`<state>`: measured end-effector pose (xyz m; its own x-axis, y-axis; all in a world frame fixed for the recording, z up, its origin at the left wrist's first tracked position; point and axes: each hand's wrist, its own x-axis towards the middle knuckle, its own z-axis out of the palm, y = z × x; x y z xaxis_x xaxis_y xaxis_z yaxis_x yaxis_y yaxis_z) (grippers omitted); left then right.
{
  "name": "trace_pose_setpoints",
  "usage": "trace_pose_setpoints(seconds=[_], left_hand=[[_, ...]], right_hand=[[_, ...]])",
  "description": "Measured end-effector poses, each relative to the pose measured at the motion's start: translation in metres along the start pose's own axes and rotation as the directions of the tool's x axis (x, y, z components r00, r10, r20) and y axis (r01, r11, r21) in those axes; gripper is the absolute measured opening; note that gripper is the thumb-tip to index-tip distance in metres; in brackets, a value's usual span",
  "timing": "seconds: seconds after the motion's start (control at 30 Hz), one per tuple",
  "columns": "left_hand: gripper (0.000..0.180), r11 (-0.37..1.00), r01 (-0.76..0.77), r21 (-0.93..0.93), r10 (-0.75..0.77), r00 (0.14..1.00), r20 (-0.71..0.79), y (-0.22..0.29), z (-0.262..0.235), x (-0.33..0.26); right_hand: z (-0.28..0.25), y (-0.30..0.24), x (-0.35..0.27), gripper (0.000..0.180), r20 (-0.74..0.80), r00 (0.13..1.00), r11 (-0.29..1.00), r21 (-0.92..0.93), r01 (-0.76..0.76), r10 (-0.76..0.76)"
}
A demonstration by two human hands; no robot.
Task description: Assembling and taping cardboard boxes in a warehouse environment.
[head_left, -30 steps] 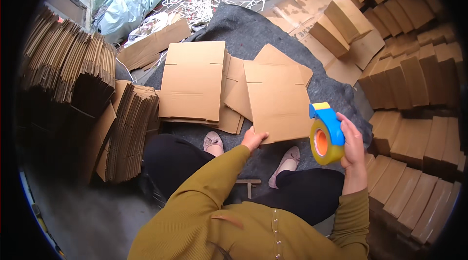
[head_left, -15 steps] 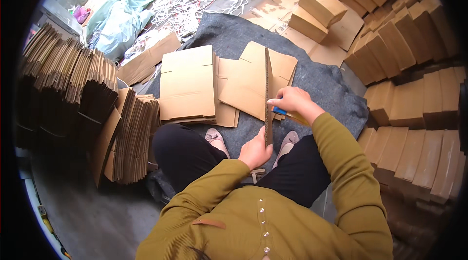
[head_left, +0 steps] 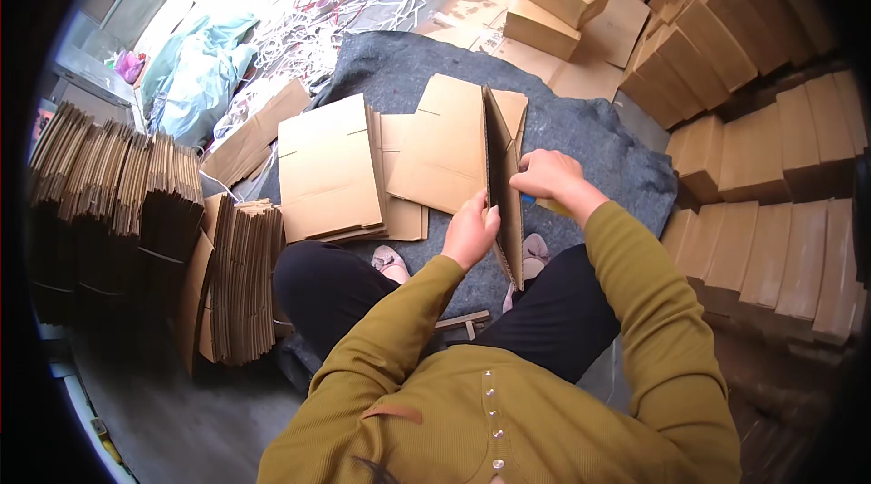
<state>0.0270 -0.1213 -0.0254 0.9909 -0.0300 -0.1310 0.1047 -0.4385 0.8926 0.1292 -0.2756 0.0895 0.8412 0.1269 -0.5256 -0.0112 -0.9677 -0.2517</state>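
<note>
- At the left, tight bundles of flattened cartons (head_left: 118, 185) stand on edge in brown layers.
- Right of them, a neat stack of flat cartons (head_left: 328, 171) lies on the floor cloth, plain tan, with slots cut in from the sides and faint crease lines.
- Next, looser flat cartons (head_left: 440, 139) overlap at differing angles.
- The left hand (head_left: 472, 230) has its fingers closed on the near part of the held carton (head_left: 504, 203).
- That carton is in front of the person, above the cloth and between the two hands: tan, edge-on, its panels parted into a narrow wedge with a shadowed inside.
- The right hand (head_left: 549, 176) is at its right side, fingers curled around a tape dispenser (head_left: 553, 206), of which only blue and yellow bits show.
- Grey cloth (head_left: 635, 157) spreads beneath.
- At the right, formed brown boxes (head_left: 753, 157) stand in stacked rows.
</note>
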Motion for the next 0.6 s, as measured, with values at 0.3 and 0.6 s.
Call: trace_pose_setpoints(seconds=[0.3,0.6], left_hand=[[0.028,0.905,0.040,0.424,-0.011,0.998,-0.070,0.006,-0.040,0.008],[0.059,0.620,0.124,0.775,-0.085,0.992,-0.091,0.021,-0.118,0.020]], right_hand=[[0.003,-0.021,-0.003,0.041,-0.083,0.997,0.999,-0.031,-0.010,0.007],[-0.013,-0.016,0.036,0.042,-0.172,0.975,0.984,0.134,-0.117,0.139]])
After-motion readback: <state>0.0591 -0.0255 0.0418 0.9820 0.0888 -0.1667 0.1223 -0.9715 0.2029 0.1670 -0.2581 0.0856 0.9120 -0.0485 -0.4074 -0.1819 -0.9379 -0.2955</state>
